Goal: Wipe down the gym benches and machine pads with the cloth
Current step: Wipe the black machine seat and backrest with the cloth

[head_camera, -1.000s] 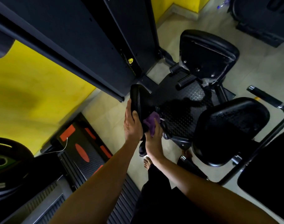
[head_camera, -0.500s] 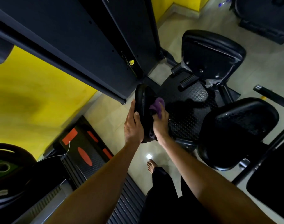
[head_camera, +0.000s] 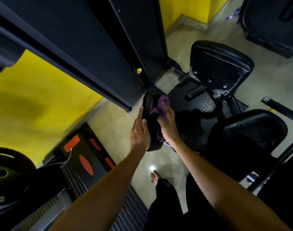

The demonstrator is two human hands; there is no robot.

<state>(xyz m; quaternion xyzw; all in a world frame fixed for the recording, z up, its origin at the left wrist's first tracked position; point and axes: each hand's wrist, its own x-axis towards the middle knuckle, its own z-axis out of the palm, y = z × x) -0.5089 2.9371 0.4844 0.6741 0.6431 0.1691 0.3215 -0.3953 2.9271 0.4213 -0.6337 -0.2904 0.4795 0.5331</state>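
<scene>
The cloth [head_camera: 161, 108] is purple, crumpled, and folded over itself, with one end trailing down below the palm. It lies pressed against the inner face of a narrow black machine pad [head_camera: 150, 120], which stands on edge with a smooth, rounded, glossy rim.

The right hand [head_camera: 168, 125] lies flat on the cloth, its fingers [head_camera: 165, 105] extended over the fabric and pressing it to the pad rather than curled around it. The left hand [head_camera: 140, 132] braces the outer face of the pad, fingers straight along the rim and the thumb hooked over the edge, gripping the pad.

Compared with half a second earlier, the cloth and right hand sit slightly higher on the pad, nearer its upper end. One second earlier, the cloth was near the pad's lower half. The left hand holds the same bracing position.

Count: one cloth, two hands, and three black pads in view. Right of the held pad stand a backrest pad [head_camera: 220, 64], farther away, and a round seat pad [head_camera: 252, 134], nearer. A textured black footplate [head_camera: 197, 114] lies on the floor between them and the held pad.
</scene>
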